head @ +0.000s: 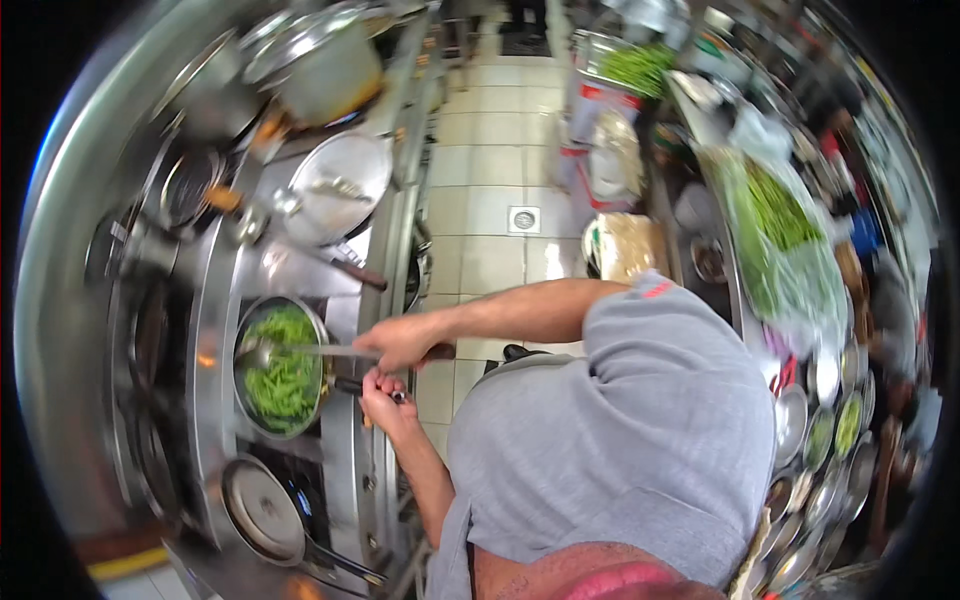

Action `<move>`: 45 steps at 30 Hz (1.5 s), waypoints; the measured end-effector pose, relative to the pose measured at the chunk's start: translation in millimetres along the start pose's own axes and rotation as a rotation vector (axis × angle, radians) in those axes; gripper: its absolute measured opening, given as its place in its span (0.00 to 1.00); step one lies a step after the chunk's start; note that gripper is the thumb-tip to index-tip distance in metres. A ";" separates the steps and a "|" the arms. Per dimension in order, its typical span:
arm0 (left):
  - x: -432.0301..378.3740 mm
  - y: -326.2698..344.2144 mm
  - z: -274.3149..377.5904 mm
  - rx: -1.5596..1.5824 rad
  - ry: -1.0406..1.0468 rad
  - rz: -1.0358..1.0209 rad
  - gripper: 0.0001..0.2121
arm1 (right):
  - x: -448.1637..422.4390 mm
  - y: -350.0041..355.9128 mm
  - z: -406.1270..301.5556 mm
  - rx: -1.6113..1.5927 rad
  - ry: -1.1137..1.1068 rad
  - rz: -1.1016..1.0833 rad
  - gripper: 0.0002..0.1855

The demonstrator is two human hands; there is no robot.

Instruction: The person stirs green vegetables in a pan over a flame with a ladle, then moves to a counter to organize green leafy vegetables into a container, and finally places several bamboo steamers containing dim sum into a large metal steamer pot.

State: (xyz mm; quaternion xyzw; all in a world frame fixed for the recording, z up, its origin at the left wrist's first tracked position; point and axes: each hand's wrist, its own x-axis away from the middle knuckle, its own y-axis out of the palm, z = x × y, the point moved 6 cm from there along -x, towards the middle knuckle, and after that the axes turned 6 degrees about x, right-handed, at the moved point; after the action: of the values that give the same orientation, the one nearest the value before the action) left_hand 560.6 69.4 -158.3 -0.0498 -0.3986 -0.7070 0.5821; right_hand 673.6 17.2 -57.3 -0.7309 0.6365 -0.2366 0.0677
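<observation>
A dark frying pan (238, 390) filled with cut green vegetables (281, 375) sits on the stove at the left. My left hand (386, 401) grips the pan's black handle (346, 385) near the stove's front edge. Just above it in the view, my right hand (405, 341) holds a long metal ladle (322, 349) by its handle. The ladle's bowl rests among the vegetables at the far side of the pan. Part of the ladle's grip shows behind my right hand, and my fingers hide the rest.
An empty-looking frying pan (262, 506) stands beside mine, its handle jutting past the stove edge. On the other side are a lidded pan (341, 187) and a large pot (330, 82). Behind me, a counter carries bagged green vegetables (784, 210) and several metal bowls (791, 427).
</observation>
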 end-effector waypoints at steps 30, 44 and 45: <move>-39.4 -29.9 36.5 -0.058 0.133 0.020 0.10 | 14.0 -14.1 1.9 0.124 0.076 0.078 0.34; -12.8 -18.7 37.7 -0.097 0.075 0.010 0.08 | 29.7 -32.4 -43.1 0.591 -0.010 0.007 0.32; -14.4 -21.7 39.8 -0.097 0.092 0.013 0.08 | 42.2 -36.0 -51.1 0.566 0.092 -0.009 0.32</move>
State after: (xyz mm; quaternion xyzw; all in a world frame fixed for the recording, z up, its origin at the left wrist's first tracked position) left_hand 530.7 105.5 -150.0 -0.0481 -0.3363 -0.7231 0.6014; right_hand 687.1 -6.5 13.0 -0.6743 0.5442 -0.4382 0.2392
